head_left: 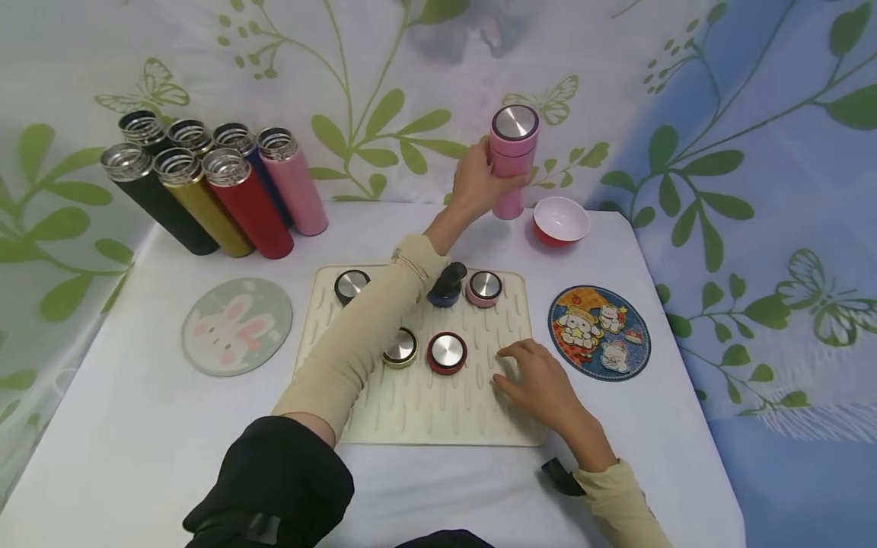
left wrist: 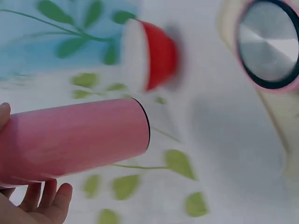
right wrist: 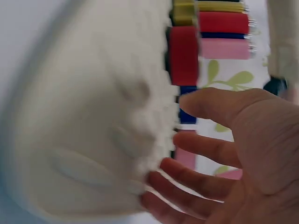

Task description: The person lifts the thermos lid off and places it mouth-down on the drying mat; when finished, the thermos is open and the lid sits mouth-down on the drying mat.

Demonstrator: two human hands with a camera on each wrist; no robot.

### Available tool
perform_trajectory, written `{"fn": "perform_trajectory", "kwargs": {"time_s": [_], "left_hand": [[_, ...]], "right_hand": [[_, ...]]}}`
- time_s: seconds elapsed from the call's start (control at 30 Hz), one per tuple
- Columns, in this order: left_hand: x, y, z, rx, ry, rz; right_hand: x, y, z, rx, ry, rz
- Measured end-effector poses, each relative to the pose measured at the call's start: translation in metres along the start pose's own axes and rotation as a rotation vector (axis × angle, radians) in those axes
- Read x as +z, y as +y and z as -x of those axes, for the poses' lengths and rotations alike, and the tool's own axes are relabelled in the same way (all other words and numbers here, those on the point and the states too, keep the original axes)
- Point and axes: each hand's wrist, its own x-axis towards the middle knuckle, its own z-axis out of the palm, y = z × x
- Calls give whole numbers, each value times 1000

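Note:
My left hand [head_left: 477,181] grips a pink thermos bottle [head_left: 514,164], fingers and thumb wrapped round its side, near the table's back edge. A steel-topped pink lid [head_left: 516,123] sits on it. In the left wrist view the lower part of the pink bottle [left wrist: 93,135] appears off the tabletop. My right hand [head_left: 541,384] hovers over the right side of a cream ridged mat [head_left: 411,418], fingers loosely bent, holding nothing. On the mat stand a red lid [head_left: 448,352], a gold lid [head_left: 400,348], a pink lid [head_left: 484,288], a black lid [head_left: 352,285] and a partly hidden blue lid [head_left: 444,299].
Several lidless bottles, including a red bottle [head_left: 250,205] and another pink bottle [head_left: 296,186], stand grouped at the back left. A red-and-white bowl [head_left: 560,221] is right of the held bottle. A rabbit coaster [head_left: 237,327] and a cartoon coaster [head_left: 599,332] flank the mat.

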Motion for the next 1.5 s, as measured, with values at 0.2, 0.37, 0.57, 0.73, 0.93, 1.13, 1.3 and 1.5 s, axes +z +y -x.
{"fn": "perform_trajectory", "kwargs": {"time_s": [0.2, 0.37, 0.57, 0.73, 0.93, 1.13, 1.3, 1.5], "left_hand": [[-41, 41, 42, 142, 20, 387], [-77, 68, 78, 247, 31, 669], [-110, 72, 115, 346, 15, 679], [-127, 54, 156, 437, 87, 500], [-135, 30, 201, 543, 170, 263], [-129, 15, 237, 523, 97, 29], [-123, 8, 258, 480, 61, -84], [-118, 2, 269, 512, 106, -266]], "right_hand": [[-28, -5, -1, 16, -85, -62], [-51, -18, -9, -68, -45, -90], [-71, -38, -16, -124, 15, -124], [-79, -49, -15, -186, 80, -159], [-90, -63, -14, -304, 168, -236], [-100, -79, -15, -430, 194, -466], [-104, -89, -19, -513, 211, -561], [-106, -103, -30, -457, 144, -475]]}}
